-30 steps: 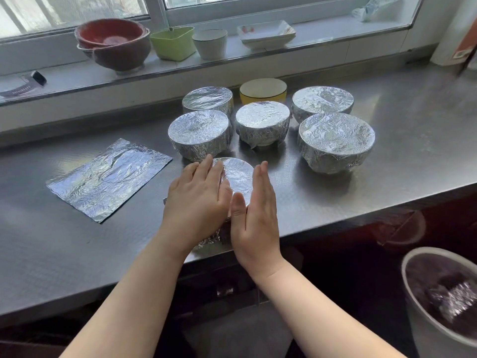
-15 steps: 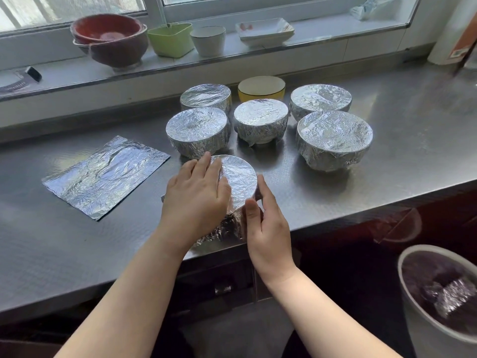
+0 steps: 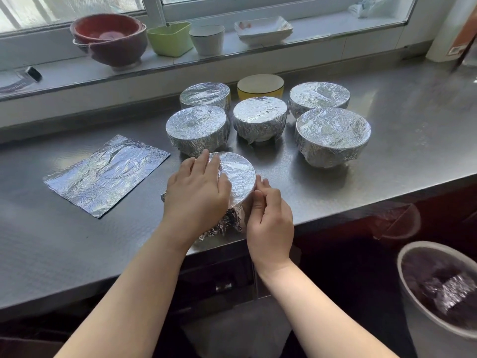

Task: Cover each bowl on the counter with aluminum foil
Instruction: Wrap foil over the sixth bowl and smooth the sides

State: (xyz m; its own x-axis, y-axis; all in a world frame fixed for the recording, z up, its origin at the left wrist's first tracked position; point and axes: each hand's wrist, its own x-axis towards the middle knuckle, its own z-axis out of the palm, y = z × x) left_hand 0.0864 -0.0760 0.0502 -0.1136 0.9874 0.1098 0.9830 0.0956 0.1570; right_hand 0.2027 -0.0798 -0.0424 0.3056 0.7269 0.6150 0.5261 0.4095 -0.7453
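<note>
Head view, near bowl [image 3: 236, 174] at table [image 3: 387, 161] front edge, foil-topped, left hand [image 3: 197, 195] flat on foil, fingers straight, right hand [image 3: 269, 215] fingers curled pressing foil against bowl side, yellow bowl [image 3: 260, 86] uncovered, spare foil sheet [image 3: 105, 174] left

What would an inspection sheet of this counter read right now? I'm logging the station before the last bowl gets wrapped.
Surface: steel counter, no spills seen.
Job's things: five wrapped bowls at the back; front bowl foil-topped, foil bunched at its base; yellow bowl uncovered; spare foil sheet lying flat.
Clutter: nothing seen on the counter.
Grippers: left hand rests on the front bowl; right hand presses foil at its side.
Cables: nothing seen.
Surroundings: dishes on the windowsill; bin holding crumpled foil.
</note>
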